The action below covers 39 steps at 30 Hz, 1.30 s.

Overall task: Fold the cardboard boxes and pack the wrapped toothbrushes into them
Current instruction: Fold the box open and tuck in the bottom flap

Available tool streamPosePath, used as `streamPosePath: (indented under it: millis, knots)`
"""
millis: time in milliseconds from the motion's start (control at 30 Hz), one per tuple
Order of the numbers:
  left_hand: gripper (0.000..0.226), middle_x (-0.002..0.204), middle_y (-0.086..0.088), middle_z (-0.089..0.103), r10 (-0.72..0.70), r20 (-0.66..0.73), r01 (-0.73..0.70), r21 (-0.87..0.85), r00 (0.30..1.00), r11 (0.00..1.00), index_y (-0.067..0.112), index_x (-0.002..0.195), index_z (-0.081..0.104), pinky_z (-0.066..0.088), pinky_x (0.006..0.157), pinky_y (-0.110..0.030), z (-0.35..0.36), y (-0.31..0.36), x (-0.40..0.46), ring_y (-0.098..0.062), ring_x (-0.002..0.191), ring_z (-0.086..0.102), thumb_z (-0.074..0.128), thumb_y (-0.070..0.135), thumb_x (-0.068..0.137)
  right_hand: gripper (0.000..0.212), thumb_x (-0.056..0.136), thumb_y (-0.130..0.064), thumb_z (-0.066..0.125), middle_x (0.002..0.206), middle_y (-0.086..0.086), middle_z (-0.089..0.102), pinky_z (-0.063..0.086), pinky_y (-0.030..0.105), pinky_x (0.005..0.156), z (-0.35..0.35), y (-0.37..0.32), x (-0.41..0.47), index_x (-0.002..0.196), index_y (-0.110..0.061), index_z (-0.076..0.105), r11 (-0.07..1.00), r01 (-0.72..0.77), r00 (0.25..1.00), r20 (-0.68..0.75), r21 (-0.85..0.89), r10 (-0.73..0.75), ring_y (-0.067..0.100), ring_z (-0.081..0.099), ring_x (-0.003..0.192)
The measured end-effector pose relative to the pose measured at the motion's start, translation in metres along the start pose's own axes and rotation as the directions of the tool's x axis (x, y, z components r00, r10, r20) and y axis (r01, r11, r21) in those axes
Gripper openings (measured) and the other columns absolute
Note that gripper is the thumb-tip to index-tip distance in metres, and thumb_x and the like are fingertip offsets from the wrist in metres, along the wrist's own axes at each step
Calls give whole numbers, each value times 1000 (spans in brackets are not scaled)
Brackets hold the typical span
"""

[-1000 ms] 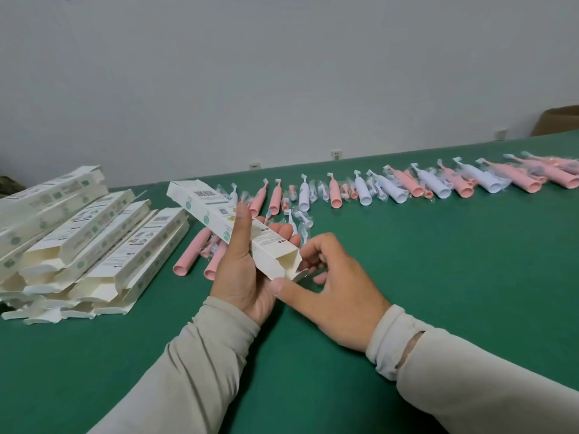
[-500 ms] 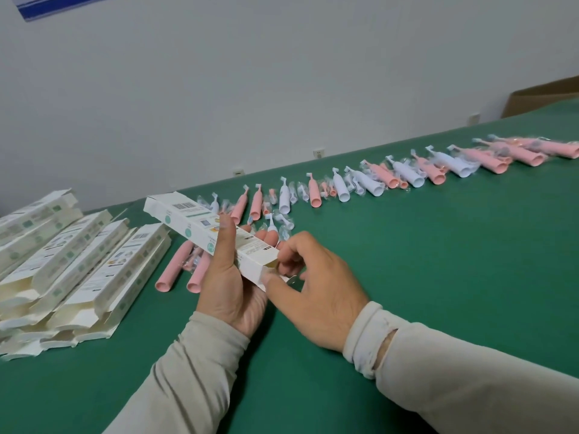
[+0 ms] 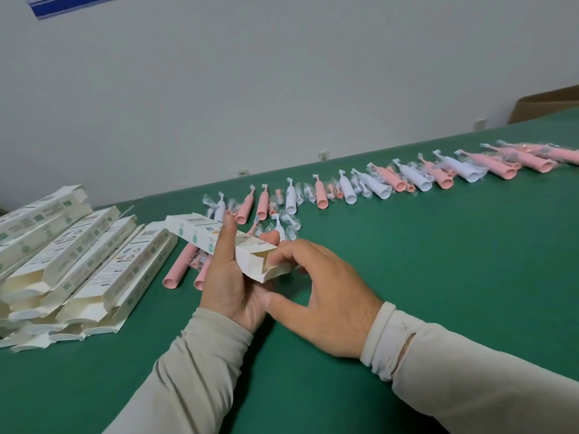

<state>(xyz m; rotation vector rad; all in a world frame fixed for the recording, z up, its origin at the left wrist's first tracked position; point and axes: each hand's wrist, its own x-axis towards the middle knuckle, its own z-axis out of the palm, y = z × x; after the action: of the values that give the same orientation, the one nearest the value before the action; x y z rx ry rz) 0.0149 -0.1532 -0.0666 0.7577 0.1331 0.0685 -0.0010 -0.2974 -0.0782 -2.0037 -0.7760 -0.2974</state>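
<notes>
My left hand (image 3: 227, 277) grips a long white cardboard box (image 3: 200, 234) from below, thumb stretched along its side. The box's near end stands open with its flaps out. My right hand (image 3: 322, 289) has its fingertips at that open end, touching the lower flap (image 3: 275, 272). Two pink wrapped toothbrushes (image 3: 177, 270) lie on the green table (image 3: 407, 277) just beneath the box. A long row of pink and white wrapped toothbrushes (image 3: 388, 183) runs along the table's far side towards the right.
A stack of several flat and half-folded white boxes (image 3: 78, 261) lies at the left. A brown carton (image 3: 548, 103) sits beyond the table's far right corner. A white wall rises behind the table.
The near end of the box was pressed closed half a second ago and now stands open with the flaps spread. The camera has tilted, shifting the scene lower and left.
</notes>
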Motion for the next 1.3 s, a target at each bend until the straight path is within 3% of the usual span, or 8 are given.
streamPosePath:
  millis: [167, 533, 767, 867, 967, 1000, 1100, 1300]
  knots:
    - [84, 118, -19, 52, 31, 0, -31, -49, 1000, 998, 3, 147, 39, 40, 112, -51, 2, 2, -1, -26, 117, 55, 66, 54, 86, 21, 87, -30, 67, 104, -19, 56, 48, 32, 90, -1, 2, 4, 105, -33, 57, 997, 49, 990, -129, -65, -57, 7, 52, 102]
    - [51, 79, -8, 60, -28, 150, 11, 114, 988, 993, 11, 126, 49, 60, 71, -33, 5, 0, -7, -19, 74, 63, 66, 42, 89, 6, 86, -33, 68, 92, -16, 55, 51, 39, 85, -3, 8, 6, 88, -29, 65, 996, 72, 971, -226, -51, -81, 14, 59, 102]
    - [81, 107, -13, 50, -106, 145, 48, 361, 984, 931, 24, 142, 51, 56, 83, -47, 0, 7, -10, -24, 88, 59, 70, 67, 75, 21, 79, -50, 68, 92, -20, 52, 47, 27, 80, -7, 12, 5, 84, -32, 59, 993, -25, 986, -165, -117, 5, 2, 50, 91]
    - [60, 95, 3, 66, 237, 135, -261, 707, 962, 657, 43, 113, 61, 59, 70, -41, 1, 16, -13, -18, 79, 67, 65, 81, 67, 14, 83, -31, 71, 96, -19, 56, 44, 18, 76, -13, 16, 11, 90, -35, 59, 998, -55, 986, -157, 28, 58, 0, 55, 85]
    - [43, 100, 20, 60, 505, 374, -361, 924, 778, -129, 46, 113, 53, 47, 79, -30, -15, 30, -9, -6, 97, 53, 70, 62, 77, 16, 88, -18, 65, 87, -16, 61, 42, 11, 61, -29, 22, 19, 92, -33, 59, 950, -135, 898, -370, 282, 237, -3, 54, 65]
    - [49, 109, 15, 57, 507, 404, -312, 914, 761, -260, 39, 121, 53, 43, 87, -34, -20, 34, -7, -9, 105, 48, 73, 53, 78, 17, 90, -17, 62, 85, -16, 61, 42, 9, 59, -36, 24, 21, 91, -33, 58, 948, -125, 855, -453, 294, 253, -4, 54, 64]
    - [60, 137, -4, 48, 467, 372, -209, 908, 802, -363, 25, 133, 54, 33, 107, -40, -30, 36, -2, -25, 127, 40, 78, 37, 79, 12, 92, -16, 56, 88, -16, 58, 43, 12, 71, -57, 28, 20, 91, -28, 56, 999, -1, 783, -621, 40, 26, 2, 54, 79]
    - [65, 155, -1, 35, 411, 386, -226, 894, 826, -386, 24, 139, 52, 22, 116, -40, -28, 32, -3, -26, 143, 28, 78, 29, 80, 18, 90, -6, 55, 94, -11, 64, 41, 19, 87, -67, 36, 23, 98, -15, 69, 945, 133, 824, -496, -297, -272, 11, 53, 94]
